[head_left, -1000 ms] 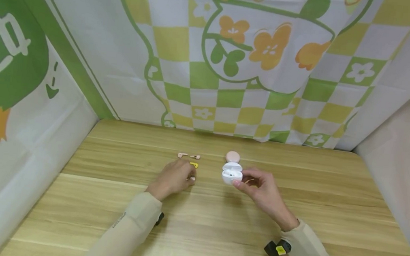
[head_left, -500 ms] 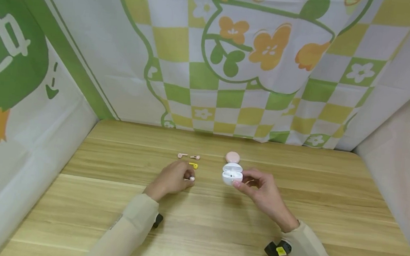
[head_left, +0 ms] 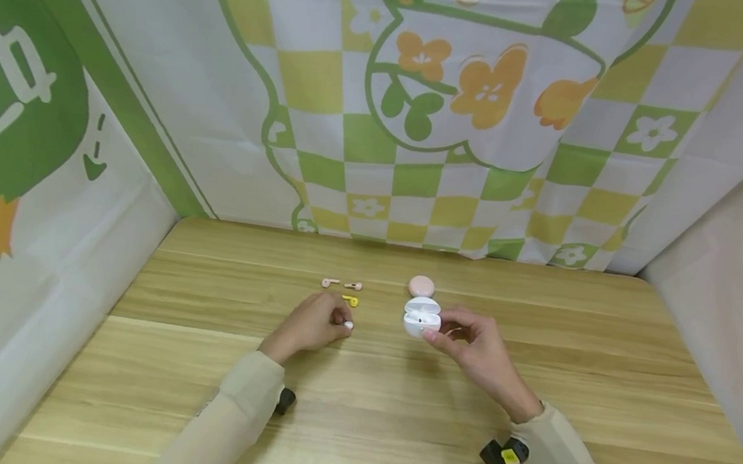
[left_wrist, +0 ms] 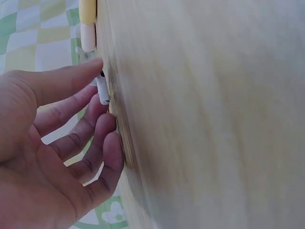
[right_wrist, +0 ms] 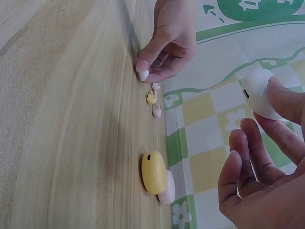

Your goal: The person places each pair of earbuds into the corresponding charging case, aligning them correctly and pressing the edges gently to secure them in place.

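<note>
My left hand (head_left: 313, 321) pinches a white earbud (head_left: 348, 325) between thumb and fingers, low over the wooden table. Its stem shows in the left wrist view, pointing down beside the fingertips (left_wrist: 97, 64). My right hand (head_left: 477, 346) grips a rounded white earbud charging case (head_left: 421, 328) with its lid up, held off the table. A small dark spot shows inside the case; whether an earbud sits there I cannot tell. Beyond the left hand lie a yellow earbud (head_left: 351, 301) and two pink earbuds (head_left: 329, 283).
A closed pink case (head_left: 421, 286) lies behind the white one. Next to it, a yellow case (right_wrist: 154, 172) appears in the right wrist view, hidden from the head view. Patterned cloth (head_left: 414, 199) hangs along the table's back edge, with white cloth at both sides.
My left hand has drawn back slightly to the left with the white earbud, uncovering more of the yellow earbud. The right hand and the case have barely moved.
</note>
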Demonstrator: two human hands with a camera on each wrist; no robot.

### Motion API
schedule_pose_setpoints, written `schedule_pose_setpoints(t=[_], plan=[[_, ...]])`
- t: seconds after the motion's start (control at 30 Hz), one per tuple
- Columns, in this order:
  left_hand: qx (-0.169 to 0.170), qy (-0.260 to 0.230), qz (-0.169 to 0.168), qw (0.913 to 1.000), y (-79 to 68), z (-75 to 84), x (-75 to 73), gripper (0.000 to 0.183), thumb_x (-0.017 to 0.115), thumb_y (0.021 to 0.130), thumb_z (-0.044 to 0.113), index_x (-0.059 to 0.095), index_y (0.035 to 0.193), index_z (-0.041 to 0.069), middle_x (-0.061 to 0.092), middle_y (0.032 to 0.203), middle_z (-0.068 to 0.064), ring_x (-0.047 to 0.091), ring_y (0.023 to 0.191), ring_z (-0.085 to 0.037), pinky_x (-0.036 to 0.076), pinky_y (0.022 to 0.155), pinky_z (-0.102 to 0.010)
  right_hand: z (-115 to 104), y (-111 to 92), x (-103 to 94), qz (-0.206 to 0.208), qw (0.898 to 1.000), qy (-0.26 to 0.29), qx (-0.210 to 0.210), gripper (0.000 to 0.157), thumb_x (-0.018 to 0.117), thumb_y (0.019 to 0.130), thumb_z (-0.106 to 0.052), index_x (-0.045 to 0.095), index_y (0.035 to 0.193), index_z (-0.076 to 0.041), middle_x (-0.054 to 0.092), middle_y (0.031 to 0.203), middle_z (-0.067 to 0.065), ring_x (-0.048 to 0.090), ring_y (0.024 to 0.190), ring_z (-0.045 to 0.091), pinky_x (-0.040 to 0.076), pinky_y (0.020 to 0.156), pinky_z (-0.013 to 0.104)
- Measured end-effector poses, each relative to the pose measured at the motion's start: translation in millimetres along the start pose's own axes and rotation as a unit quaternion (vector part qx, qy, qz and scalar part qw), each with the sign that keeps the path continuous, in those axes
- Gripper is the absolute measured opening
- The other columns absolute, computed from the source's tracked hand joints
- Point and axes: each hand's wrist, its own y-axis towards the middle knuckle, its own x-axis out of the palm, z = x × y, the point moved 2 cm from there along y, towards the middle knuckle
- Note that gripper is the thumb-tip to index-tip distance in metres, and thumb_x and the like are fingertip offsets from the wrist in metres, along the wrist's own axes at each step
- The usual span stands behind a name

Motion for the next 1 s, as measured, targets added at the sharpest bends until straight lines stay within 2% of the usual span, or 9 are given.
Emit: schedule_pose_setpoints(t=[0.13,0.23,0.4,0.67,0.83,1.0], plan=[[0.028,-0.03,-0.007,0.9991,-0.5,2.4,-0.2,0.006,0.078,0.09,0.011,0.073,0.093,0.009,0.065,0.085,0.003,0.059,0.079,-0.012,0.051,0.076,-0.033,1,0,0.0,0.0,1.0,-0.001,-0.002,0.016,0.078,0.089,-0.004,0.075,0.105,-0.001,0.07,0.099,0.008,0.062,0.089,0.017,0.054,0.078,0.028],[0.044,-0.076,-0.005,0.9961,-1.2,8.6,-2.0,0.009,0.075,0.093,0.012,0.073,0.1,0.007,0.064,0.089,0.001,0.059,0.082,-0.014,0.051,0.076,-0.032,1,-1,0.1,0.002,1.0,-0.001,-0.002,0.016,0.078,0.089,-0.004,0.075,0.105,-0.001,0.07,0.099,0.008,0.062,0.089,0.016,0.054,0.078,0.028],[0.063,-0.153,0.005,0.9863,-2.1,22.0,-7.3,0.017,0.07,0.097,0.013,0.072,0.109,0.001,0.066,0.095,-0.003,0.06,0.089,-0.017,0.053,0.081,-0.034,2,-1,0.1,0.004,1.0,-0.004,-0.002,0.016,0.078,0.089,-0.004,0.075,0.104,-0.001,0.07,0.099,0.008,0.062,0.089,0.016,0.054,0.077,0.028],[0.08,-0.218,0.031,0.9723,-3.3,40.7,-15.3,0.02,0.068,0.098,0.015,0.071,0.11,0.0,0.068,0.096,-0.006,0.062,0.091,-0.02,0.055,0.081,-0.038,3,0,0.9,0.009,1.0,-0.01,-0.006,0.017,0.078,0.089,-0.004,0.075,0.105,0.0,0.07,0.097,0.007,0.062,0.088,0.015,0.054,0.077,0.028],[0.078,-0.266,0.05,0.9596,-4.5,52.7,-20.8,0.019,0.069,0.098,0.013,0.071,0.11,-0.001,0.07,0.101,-0.009,0.063,0.094,-0.021,0.056,0.083,-0.034,1,0,0.5,0.007,1.0,-0.009,0.002,0.017,0.078,0.089,-0.005,0.075,0.105,-0.001,0.07,0.098,0.007,0.062,0.089,0.016,0.054,0.078,0.028],[0.09,-0.289,0.061,0.9512,-7.1,64.1,-27.2,0.019,0.068,0.098,0.012,0.07,0.111,-0.002,0.071,0.104,-0.01,0.064,0.096,-0.022,0.056,0.083,-0.034,-1,0,0.9,0.005,1.0,-0.008,0.006,0.017,0.078,0.089,-0.005,0.075,0.105,-0.001,0.07,0.099,0.007,0.063,0.09,0.017,0.054,0.078,0.028]])
